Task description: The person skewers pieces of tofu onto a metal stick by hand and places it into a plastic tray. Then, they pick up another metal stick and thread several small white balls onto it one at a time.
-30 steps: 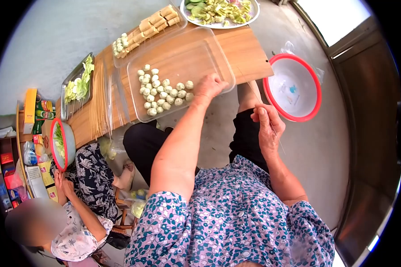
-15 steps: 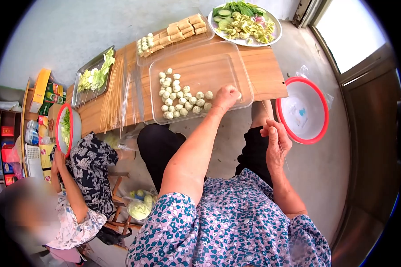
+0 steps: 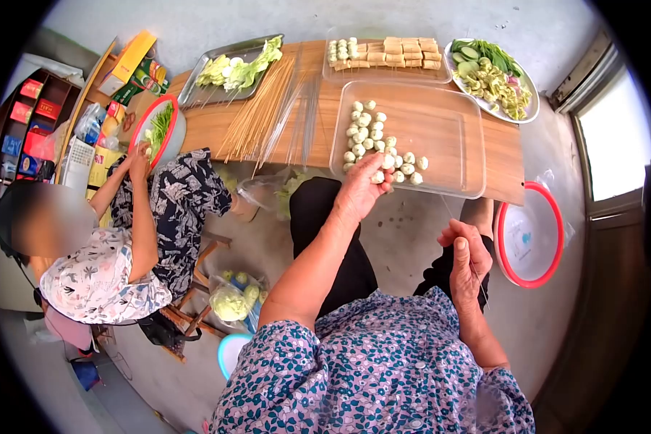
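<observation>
My left hand (image 3: pixel 362 189) reaches over the near side of a clear plastic tray (image 3: pixel 448 181). Its fingers curl around a small pale, green-speckled ball (image 3: pixel 377 176), partly hidden by them. Several more such balls (image 3: pixel 362 134) lie grouped in the tray's left half. Away from the table's front edge, over my lap, my right hand (image 3: pixel 469 257) is closed around a thin skewer (image 3: pixel 480 283). One end of the skewer points up toward the tray, the other down past my wrist; no ball is visible on it.
Loose skewers (image 3: pixel 262 108) lie left of the tray. Behind it stands a container of stacked tan rolls (image 3: pixel 405 54). A vegetable plate (image 3: pixel 517 112) and a red-rimmed basin (image 3: pixel 532 239) are at right. A co-worker (image 3: pixel 101 267) sits left, hands at a basin of greens (image 3: pixel 163 126).
My left hand has moved from the tray's right side to the balls at its left. My right hand still holds the skewer. The view has turned left, shifting the scene rightward.
</observation>
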Available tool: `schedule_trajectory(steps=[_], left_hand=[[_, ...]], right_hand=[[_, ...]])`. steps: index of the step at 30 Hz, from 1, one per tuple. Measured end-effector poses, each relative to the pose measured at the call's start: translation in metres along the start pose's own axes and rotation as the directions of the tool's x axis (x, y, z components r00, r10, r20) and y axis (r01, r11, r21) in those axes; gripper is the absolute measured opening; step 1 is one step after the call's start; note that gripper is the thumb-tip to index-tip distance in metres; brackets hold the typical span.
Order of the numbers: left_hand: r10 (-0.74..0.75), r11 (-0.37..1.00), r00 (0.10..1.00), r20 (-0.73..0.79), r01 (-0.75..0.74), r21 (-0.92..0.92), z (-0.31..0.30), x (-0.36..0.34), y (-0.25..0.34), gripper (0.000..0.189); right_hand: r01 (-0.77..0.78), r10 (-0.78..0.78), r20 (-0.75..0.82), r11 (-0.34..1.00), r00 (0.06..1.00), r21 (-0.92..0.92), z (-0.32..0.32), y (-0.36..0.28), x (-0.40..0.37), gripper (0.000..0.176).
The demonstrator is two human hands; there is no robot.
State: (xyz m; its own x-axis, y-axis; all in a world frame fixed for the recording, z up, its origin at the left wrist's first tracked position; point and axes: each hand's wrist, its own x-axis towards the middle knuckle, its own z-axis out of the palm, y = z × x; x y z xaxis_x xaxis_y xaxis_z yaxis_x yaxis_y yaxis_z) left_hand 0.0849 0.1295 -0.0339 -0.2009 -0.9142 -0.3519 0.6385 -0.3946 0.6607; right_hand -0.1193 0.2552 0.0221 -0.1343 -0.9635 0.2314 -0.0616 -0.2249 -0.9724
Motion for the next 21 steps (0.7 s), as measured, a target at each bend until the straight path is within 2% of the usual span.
schedule_trajectory(steps=[2,3,5,7,11,21], left_hand=[[-0.002,0.998,1.0,-0.017,0.001,-0.065,-0.016,-0.002,0.0,0.019],[0.004,0.992,0.999,-0.043,-0.01,-0.129,-0.026,0.0,-0.003,0.019],[0.02,0.982,0.986,-0.167,-0.051,-0.184,-0.028,-0.001,0.0,0.019],[0.002,0.976,0.992,-0.122,-0.028,-0.216,-0.037,0.002,0.001,0.02],[0.001,0.969,0.986,-0.164,-0.041,-0.244,-0.041,-0.001,-0.001,0.023],[-0.024,0.952,0.986,-0.164,-0.028,-0.306,-0.041,0.001,-0.01,0.02]], right_hand=[[0.112,-0.106,0.111,0.993,0.988,-0.049,0.007,-0.003,0.004,0.029],[0.137,-0.111,0.163,0.979,0.98,-0.153,0.008,-0.01,0.007,0.029],[0.168,-0.133,0.198,0.972,0.971,-0.168,0.013,-0.013,0.009,0.03],[0.146,-0.108,0.226,0.976,0.968,-0.16,0.016,-0.014,0.008,0.031],[0.089,-0.054,0.243,0.987,0.969,-0.135,0.021,-0.007,0.003,0.03],[0.11,-0.067,0.261,0.982,0.963,-0.154,0.032,0.007,0.002,0.024]])
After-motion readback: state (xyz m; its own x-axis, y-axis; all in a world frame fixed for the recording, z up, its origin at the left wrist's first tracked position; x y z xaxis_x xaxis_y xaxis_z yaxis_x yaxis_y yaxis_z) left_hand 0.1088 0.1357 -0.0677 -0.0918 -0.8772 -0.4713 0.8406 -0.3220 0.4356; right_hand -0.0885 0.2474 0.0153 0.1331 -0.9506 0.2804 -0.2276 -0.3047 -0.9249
